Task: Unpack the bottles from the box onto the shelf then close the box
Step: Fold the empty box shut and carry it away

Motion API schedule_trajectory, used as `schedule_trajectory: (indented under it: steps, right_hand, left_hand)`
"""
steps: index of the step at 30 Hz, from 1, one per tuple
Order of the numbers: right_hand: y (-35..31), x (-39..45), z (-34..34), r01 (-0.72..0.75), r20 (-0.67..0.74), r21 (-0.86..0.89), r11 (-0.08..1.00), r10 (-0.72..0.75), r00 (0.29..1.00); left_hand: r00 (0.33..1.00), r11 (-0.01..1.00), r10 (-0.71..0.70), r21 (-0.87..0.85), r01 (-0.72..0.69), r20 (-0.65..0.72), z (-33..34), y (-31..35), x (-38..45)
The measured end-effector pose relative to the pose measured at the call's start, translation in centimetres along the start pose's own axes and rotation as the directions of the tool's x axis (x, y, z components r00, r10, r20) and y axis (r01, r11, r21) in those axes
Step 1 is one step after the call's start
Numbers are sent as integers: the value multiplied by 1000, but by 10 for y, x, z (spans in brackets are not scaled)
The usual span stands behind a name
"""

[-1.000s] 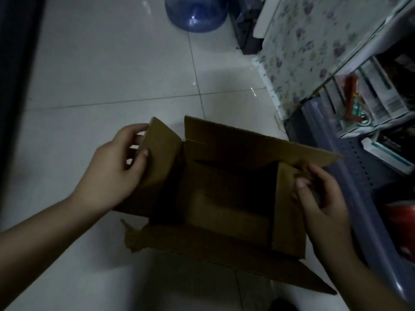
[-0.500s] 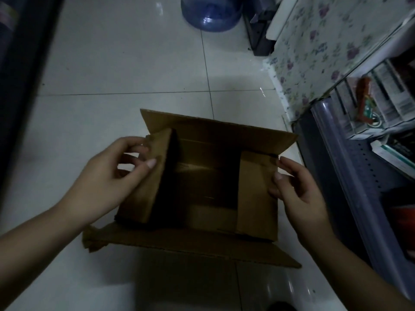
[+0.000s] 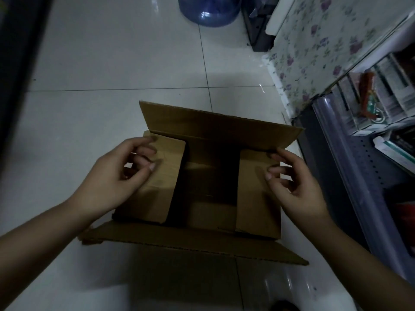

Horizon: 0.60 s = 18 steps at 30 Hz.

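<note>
Cardboard fills the near view: the box (image 3: 202, 198) sits on the floor (image 3: 101, 63), its near long flap (image 3: 190, 245) lying flat outward toward the person. No bottles show in the dark gap left open in the middle, so unpacking looks finished and closing is the step in hand.

Just past that flap, the left hand (image 3: 116, 178) presses the left short flap (image 3: 157, 180) down, fingers (image 3: 152, 167) spread loosely on top, gripping nothing. The right hand (image 3: 296, 187) does likewise on the right short flap (image 3: 256, 189), its fingers released and resting near the far corner.

Beyond them the far long flap (image 3: 220, 126) stands open, leaning away.

Risk, as I judge it: both short flaps will likely spring up once the hands lift to reach the long flaps, so a long flap could catch on a raised edge and fold crookedly or crease. Pressing too hard could push a short flap into the box.

Farther right stands the shelf (image 3: 359, 164); a blue water jug (image 3: 208, 12) sits at the far end.
</note>
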State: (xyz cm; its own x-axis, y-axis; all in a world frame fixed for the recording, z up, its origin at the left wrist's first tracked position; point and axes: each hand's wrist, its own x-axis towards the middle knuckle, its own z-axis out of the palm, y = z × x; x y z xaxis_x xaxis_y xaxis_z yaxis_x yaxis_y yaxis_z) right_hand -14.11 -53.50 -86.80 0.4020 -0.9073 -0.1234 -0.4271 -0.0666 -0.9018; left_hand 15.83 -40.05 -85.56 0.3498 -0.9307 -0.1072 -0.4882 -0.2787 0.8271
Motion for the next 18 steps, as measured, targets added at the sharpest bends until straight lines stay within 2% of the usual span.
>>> schedule_trajectory:
  steps: [4,12,18]
  right_hand:
    - [4,8,2,24,-39,49,998,-22,999]
    - [5,28,2,3,-112,136,991,13,994]
    - [-4,48,-6,21,-7,-15,1000,-21,1000]
  left_hand:
    - [997,993,-1,-115,-8,-82,-1,-2,5]
    - [996,996,51,-67,-55,-71,0,1,31]
    - [998,996,-10,-86,4,-59,1,1,46]
